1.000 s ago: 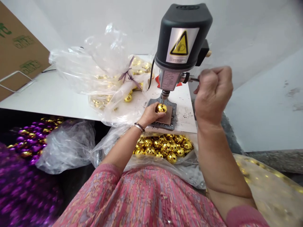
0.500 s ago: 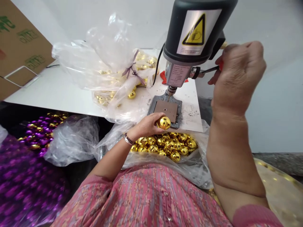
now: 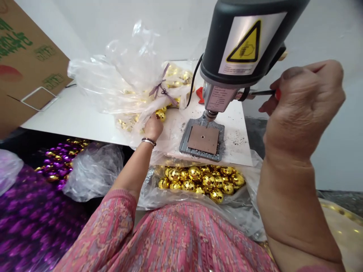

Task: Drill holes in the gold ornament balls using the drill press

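From the head camera, the person's left hand (image 3: 153, 128) reaches across the white counter (image 3: 76, 121) to a tied clear plastic bag (image 3: 93, 75) of gold balls. Its fingers (image 3: 151, 120) sit close together against the plastic, just beside a mirrored gold ball (image 3: 161, 115). The plastic and the angle hide whether they have hold of it, so that cannot be told.

The right hand (image 3: 303, 109) is raised in a fist, its fingers (image 3: 300, 83) curled tightly around the red-handled lever (image 3: 262, 92) on the side of a black-headed bench drill press (image 3: 238, 45). The drill chuck (image 3: 210, 115) hangs above a metal base plate (image 3: 187, 143) with a brown pad (image 3: 203, 139), which has a small hole at its centre and nothing on it.

Dark filings (image 3: 235, 141) are scattered on the counter beside the plate. In front of the plate, an open plastic bag (image 3: 150, 196) holds a heap of mirrored gold balls (image 3: 198, 181). Purple and gold balls (image 3: 58, 166) lie below the counter at the left, and a cardboard box (image 3: 28, 56) stands behind it.
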`<state>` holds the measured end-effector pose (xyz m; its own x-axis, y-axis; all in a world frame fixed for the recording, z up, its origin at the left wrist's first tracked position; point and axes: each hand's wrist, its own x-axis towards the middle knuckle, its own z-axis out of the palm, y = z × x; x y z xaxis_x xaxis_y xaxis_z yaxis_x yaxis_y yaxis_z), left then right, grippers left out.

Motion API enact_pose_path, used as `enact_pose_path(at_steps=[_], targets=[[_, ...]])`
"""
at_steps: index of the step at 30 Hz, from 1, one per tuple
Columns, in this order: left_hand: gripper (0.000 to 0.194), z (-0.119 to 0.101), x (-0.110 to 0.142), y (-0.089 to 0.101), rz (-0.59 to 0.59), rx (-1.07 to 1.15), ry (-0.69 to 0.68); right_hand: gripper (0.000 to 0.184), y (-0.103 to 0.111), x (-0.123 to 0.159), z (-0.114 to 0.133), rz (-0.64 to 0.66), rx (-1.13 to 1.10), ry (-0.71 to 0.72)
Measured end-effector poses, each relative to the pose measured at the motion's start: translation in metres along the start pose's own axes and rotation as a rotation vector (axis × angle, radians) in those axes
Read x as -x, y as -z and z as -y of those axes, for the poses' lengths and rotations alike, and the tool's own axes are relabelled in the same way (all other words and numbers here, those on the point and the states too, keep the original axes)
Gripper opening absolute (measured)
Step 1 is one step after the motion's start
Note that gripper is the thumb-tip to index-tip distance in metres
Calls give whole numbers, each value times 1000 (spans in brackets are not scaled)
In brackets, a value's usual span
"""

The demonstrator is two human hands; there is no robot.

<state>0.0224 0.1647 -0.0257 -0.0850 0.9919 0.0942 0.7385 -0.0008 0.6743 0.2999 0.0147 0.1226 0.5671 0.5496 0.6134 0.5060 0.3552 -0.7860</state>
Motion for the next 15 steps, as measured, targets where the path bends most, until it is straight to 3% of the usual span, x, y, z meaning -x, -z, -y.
enact_pose_path(at_steps=[3,8,10,12,15], targets=[[44,0,-10,-3,-31,-60,44,29,0,1,1,-4,-1,-6],[48,-8,-10,-7,73,-33,27,29,-2,3,-2,-12,-24,59],[49,-13,-1,-6,173,18,-16,30,-2,4,-4,-4,-40,76],[51,-19,12,-2,321,214,-53,31,-2,5,-6,12,-43,88],[54,-27,36,5,541,680,53,31,-3,5,-8,14,-45,116]])
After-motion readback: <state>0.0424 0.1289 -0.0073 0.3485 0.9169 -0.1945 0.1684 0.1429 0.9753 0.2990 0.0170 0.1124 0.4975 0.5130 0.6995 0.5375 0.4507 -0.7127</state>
